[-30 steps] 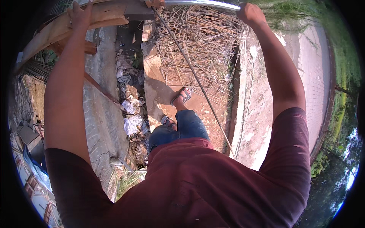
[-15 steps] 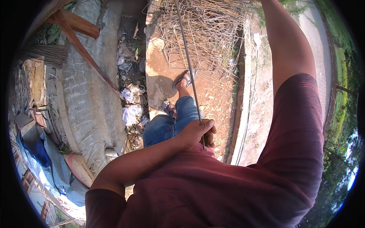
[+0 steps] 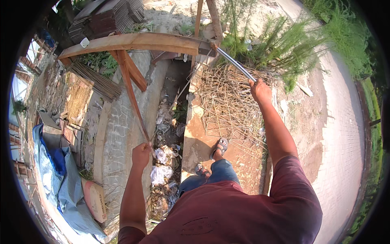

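The left hand (image 3: 141,153), low and left of centre in the frame, was closed around the lower end of a thin rod (image 3: 134,103) that slanted up toward the wooden beam (image 3: 134,41); the rod ran so close along a reddish wooden brace (image 3: 131,73) that the two were hard to tell apart, and its upper end could not be traced. The right hand (image 3: 260,90), upper right of centre, was closed around a shiny metal pipe (image 3: 235,64) whose far end met the right end of the beam; the joint itself was too small to read. The person's maroon shirt (image 3: 227,211) filled the bottom centre and hid the ground directly beneath; only a jeans-clad knee (image 3: 215,175) and two sandalled feet (image 3: 219,147) showed, standing on a rust-brown slab (image 3: 199,142). A tangle of bent wire stirrups (image 3: 227,101) lay on the slab just beyond the feet, below the right hand. Left of the slab a narrow ditch (image 3: 166,134) littered with white scraps ran up the centre, bordered by a low brick wall (image 3: 118,134). A blue tarpaulin (image 3: 57,179) was cut off at the lower left rim. Open ground lay to the right: bare dirt, then a paved path (image 3: 345,134) curving along the right edge, grass beyond it distorted by the lens.
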`<action>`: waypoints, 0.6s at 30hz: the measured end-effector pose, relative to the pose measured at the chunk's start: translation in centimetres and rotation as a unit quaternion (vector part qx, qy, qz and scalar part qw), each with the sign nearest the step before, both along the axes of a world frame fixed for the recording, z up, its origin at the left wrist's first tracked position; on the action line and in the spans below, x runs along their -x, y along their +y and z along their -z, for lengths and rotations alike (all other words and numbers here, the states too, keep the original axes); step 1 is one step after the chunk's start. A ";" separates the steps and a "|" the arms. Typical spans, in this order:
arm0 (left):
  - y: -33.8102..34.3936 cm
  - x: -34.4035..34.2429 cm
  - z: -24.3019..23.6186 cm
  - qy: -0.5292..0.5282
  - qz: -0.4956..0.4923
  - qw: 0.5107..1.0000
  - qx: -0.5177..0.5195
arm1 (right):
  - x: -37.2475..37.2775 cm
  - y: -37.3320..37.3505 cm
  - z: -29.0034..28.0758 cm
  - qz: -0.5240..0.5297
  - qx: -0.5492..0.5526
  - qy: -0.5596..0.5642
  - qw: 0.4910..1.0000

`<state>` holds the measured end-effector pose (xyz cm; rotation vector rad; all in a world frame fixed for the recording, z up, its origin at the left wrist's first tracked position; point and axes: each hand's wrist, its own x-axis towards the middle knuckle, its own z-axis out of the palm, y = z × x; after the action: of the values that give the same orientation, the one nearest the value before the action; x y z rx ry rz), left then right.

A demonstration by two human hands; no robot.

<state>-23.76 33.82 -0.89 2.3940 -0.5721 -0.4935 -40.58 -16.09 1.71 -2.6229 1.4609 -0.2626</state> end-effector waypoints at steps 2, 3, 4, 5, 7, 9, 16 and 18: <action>0.4 -1.5 0.6 -0.058 0.023 0.998 -0.014 | 0.5 -2.8 -0.2 -0.023 0.011 0.022 0.999; 0.7 -1.2 0.7 -0.068 0.024 0.997 -0.014 | 0.4 -3.1 -1.7 -0.038 -0.008 0.031 0.999; 0.6 -1.0 0.8 -0.074 0.030 0.997 -0.016 | 0.1 -3.3 -3.4 -0.021 -0.006 0.049 0.999; 0.4 -0.6 0.6 -0.063 0.022 0.998 -0.019 | 0.4 -4.0 -3.7 -0.037 0.016 0.041 0.998; -0.4 0.0 -0.1 -0.040 0.006 0.999 -0.023 | 0.8 -5.3 -4.4 -0.069 0.026 0.044 0.996; -0.6 0.6 0.4 -0.042 0.000 0.998 -0.036 | 1.2 -5.6 -4.1 -0.099 -0.008 0.064 0.993; 0.1 0.4 0.5 -0.109 -0.040 0.990 -0.077 | 0.8 -5.9 -2.2 -0.148 -0.159 0.039 0.975; 0.0 0.2 0.5 -0.104 -0.055 0.987 -0.110 | 1.7 -8.3 -3.3 -0.202 -0.374 -0.017 0.905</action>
<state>-23.93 33.84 -1.37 2.6918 -0.4927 -0.2724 -42.24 -24.39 4.97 -2.1624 0.7396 0.2536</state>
